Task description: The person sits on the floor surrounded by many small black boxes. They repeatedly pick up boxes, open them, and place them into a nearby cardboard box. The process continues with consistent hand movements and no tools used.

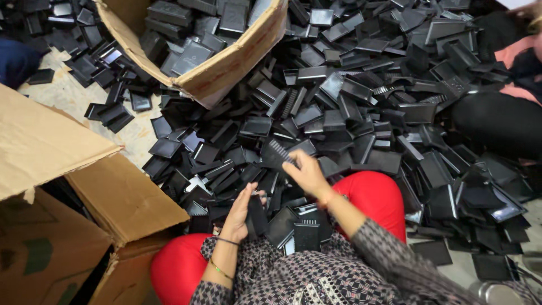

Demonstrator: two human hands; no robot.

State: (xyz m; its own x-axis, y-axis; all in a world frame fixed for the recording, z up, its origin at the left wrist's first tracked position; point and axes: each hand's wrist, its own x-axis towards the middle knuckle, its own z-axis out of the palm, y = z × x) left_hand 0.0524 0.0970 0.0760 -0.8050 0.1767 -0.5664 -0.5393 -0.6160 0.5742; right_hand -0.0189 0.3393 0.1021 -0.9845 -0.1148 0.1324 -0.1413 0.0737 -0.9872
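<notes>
I sit on the floor with red-clad knees (375,195) in front of a big heap of black plastic tray-like parts (361,101). My left hand (240,213) grips a small stack of black parts (258,217) close to my lap. My right hand (305,172) reaches forward into the heap and pinches a black ribbed part (275,151) by its edge. More black parts (302,229) lie in my lap between my knees.
An open cardboard box (226,70) holding black parts stands at the upper middle. A second open cardboard box (84,186) is at my left. Another person (508,107) in black and pink sits at the right. Loose parts scatter over the pale floor (73,96).
</notes>
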